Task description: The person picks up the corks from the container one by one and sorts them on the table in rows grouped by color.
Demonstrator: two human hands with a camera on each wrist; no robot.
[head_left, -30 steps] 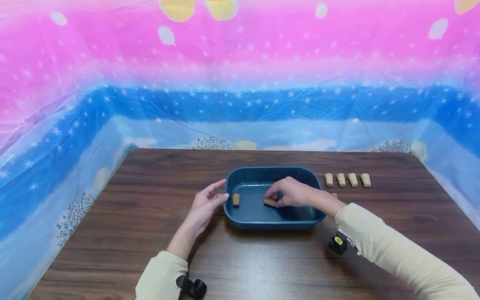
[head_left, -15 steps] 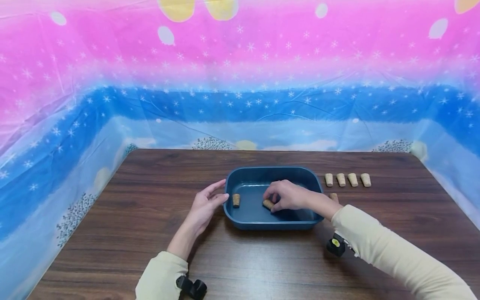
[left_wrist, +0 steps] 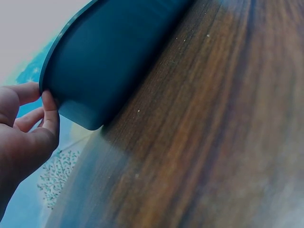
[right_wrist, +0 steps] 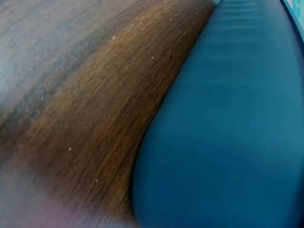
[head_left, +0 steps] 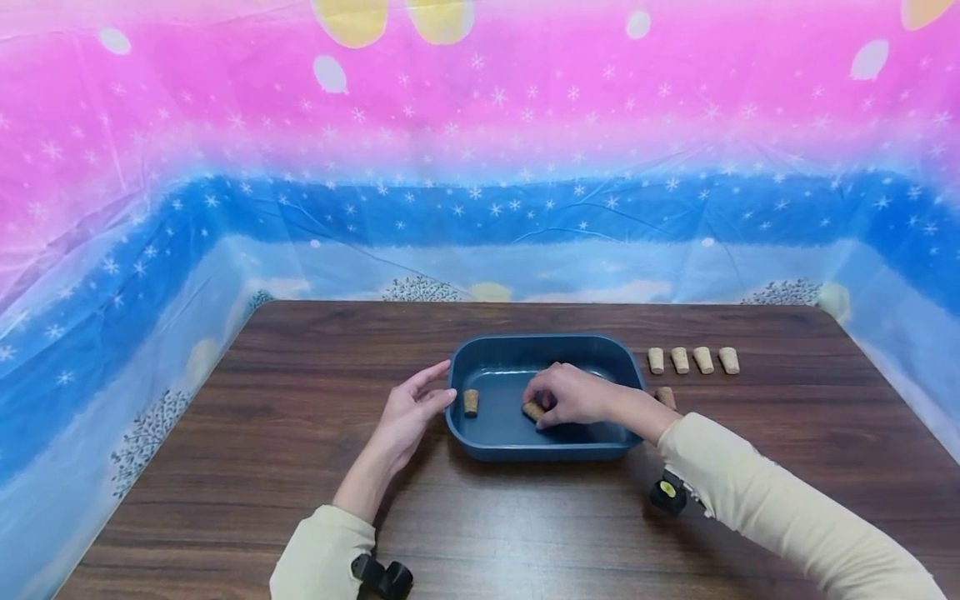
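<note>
a cork (head_left: 533, 410) is pinched by the curled fingers of the right hand (head_left: 573, 395) inside the blue tray (head_left: 525, 346), its long axis running left-right. the tray's left end is touched by the straight fingers of the left hand (head_left: 408, 410), with a second cork (head_left: 470, 402) lying just inside.

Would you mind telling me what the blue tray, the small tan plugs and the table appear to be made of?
The blue tray looks like moulded plastic: matte, rounded corners, uniform dark teal; coated metal is possible. The plug held by the right hand looks like cork: tan, speckled, tapered. The table shows dark wood grain with a smooth sheen, probably laminate or veneer.
</note>
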